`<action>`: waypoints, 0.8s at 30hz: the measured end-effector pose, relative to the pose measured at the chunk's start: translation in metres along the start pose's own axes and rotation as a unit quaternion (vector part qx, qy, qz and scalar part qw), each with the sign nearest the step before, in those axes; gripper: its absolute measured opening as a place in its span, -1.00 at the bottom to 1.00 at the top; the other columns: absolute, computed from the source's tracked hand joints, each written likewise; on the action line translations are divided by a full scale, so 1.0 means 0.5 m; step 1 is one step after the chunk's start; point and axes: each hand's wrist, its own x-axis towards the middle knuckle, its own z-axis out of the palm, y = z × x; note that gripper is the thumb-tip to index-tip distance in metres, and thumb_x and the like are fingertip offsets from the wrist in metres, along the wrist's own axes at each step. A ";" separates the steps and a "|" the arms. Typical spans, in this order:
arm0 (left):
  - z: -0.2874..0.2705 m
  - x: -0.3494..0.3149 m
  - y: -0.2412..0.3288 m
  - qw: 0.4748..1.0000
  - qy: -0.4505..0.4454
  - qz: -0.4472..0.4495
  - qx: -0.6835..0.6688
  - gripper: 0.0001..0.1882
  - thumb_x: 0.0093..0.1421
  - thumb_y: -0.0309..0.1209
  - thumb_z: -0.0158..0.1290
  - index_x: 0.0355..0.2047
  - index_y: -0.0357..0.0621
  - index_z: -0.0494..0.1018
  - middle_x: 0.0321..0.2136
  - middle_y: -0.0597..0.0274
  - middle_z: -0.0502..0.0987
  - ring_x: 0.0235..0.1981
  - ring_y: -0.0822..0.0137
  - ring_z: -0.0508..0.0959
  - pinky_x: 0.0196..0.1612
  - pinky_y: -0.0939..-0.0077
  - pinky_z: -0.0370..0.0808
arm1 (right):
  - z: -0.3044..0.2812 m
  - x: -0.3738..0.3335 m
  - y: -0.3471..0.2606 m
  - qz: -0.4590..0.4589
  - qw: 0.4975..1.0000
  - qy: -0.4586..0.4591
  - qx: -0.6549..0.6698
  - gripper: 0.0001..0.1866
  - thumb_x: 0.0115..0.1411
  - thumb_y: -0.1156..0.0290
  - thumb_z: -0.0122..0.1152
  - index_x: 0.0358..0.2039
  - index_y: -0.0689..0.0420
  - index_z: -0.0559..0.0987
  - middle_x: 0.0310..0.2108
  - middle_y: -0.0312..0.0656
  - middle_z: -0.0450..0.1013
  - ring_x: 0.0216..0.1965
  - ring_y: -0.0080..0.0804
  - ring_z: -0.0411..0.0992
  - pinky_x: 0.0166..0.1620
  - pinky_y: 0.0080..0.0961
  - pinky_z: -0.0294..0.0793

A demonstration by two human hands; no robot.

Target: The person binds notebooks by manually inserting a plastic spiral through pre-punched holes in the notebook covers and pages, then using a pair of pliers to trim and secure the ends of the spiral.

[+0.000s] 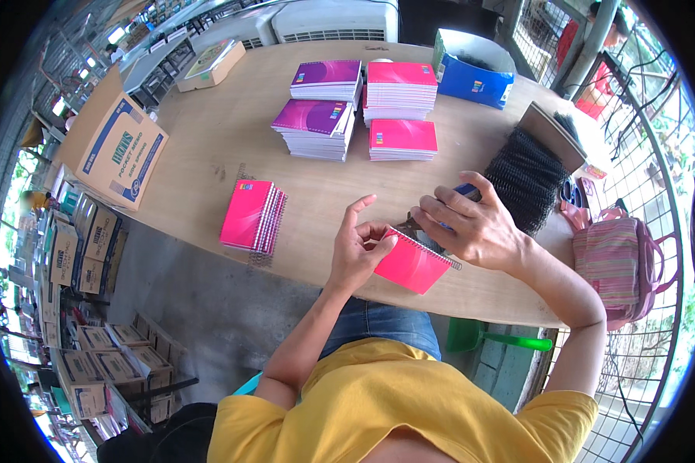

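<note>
My left hand (361, 248) pinches a pink pocket notebook (413, 264) by its left corner, with the thumb on the cover. A dark wire coil runs along the notebook's upper edge and sticks out past its right end. My right hand (475, 224) is closed round blue-handled pliers (465, 190). Their dark jaws are near the coil's left end, close to my left fingertips; whether they touch the wire is hard to tell. To the left lies a stack of coiled pink notebooks (249, 216). A pile of black wire coils (523, 179) is beyond my right hand.
Stacks of purple notebooks (313, 117) and pink notebooks (401, 85) stand at the back. Behind them on the right is a blue-and-white box (475, 81). An open carton (123, 150) sits at the table's left edge, a striped bag (614, 266) at the right.
</note>
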 end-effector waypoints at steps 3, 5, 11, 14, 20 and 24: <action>-0.001 -0.004 0.000 1.000 0.003 -0.016 0.007 -0.19 0.17 -0.60 0.24 0.35 -0.14 0.08 -0.31 0.20 0.62 -0.30 0.53 0.58 -0.24 0.65 0.52 | 0.001 0.008 0.004 -0.040 0.999 -0.001 -0.011 -0.75 -0.02 0.34 0.29 -0.27 0.04 0.67 -0.16 -0.40 0.51 -0.02 -0.48 0.43 0.16 -0.13 0.33; 0.001 -0.004 0.001 1.000 0.002 -0.017 0.012 -0.20 0.17 -0.60 0.24 0.35 -0.14 0.08 -0.31 0.20 0.62 -0.30 0.53 0.59 -0.23 0.65 0.53 | 0.006 0.006 0.004 -0.056 0.998 0.000 -0.015 -0.77 -0.02 0.34 0.29 -0.30 0.03 0.67 -0.16 -0.41 0.52 -0.02 -0.48 0.43 0.15 -0.15 0.33; 0.002 -0.008 -0.003 0.999 0.017 -0.020 0.033 -0.21 0.17 -0.60 0.24 0.34 -0.13 0.09 -0.31 0.20 0.62 -0.28 0.50 0.61 -0.20 0.60 0.56 | 0.015 -0.008 -0.006 -0.024 0.999 -0.042 0.025 -0.75 -0.02 0.30 0.35 -0.31 0.10 0.66 -0.23 -0.31 0.52 -0.19 -0.41 0.49 -0.07 -0.28 0.47; 0.012 -0.010 -0.004 0.998 0.028 0.014 0.053 -0.24 0.17 -0.60 0.22 0.32 -0.13 0.12 -0.32 0.20 0.62 -0.29 0.49 0.61 -0.18 0.58 0.56 | 0.007 -0.018 -0.020 0.112 0.980 -0.060 0.155 -0.73 -0.02 0.27 0.41 -0.35 0.16 0.65 -0.31 -0.20 0.53 -0.31 -0.29 0.52 -0.24 -0.29 0.51; 0.013 -0.019 0.009 0.990 0.067 0.076 0.102 -0.41 0.20 -0.60 0.20 0.23 -0.16 0.30 -0.22 0.19 0.63 -0.33 0.51 0.57 -0.17 0.61 0.55 | 0.006 -0.023 -0.033 0.337 0.849 -0.146 0.381 -0.68 0.06 0.44 0.42 -0.16 0.27 0.65 -0.26 0.01 0.60 -0.26 -0.06 0.61 -0.22 -0.28 0.59; -0.065 -0.021 0.084 0.946 0.214 0.188 0.155 -0.53 0.25 -0.57 0.19 0.18 -0.20 0.44 -0.17 0.25 0.60 -0.45 0.58 0.46 -0.22 0.70 0.51 | -0.044 -0.040 -0.021 0.388 0.875 0.021 0.288 -0.66 0.04 0.55 0.42 -0.12 0.27 0.64 -0.24 0.01 0.59 -0.25 -0.10 0.60 -0.14 -0.36 0.57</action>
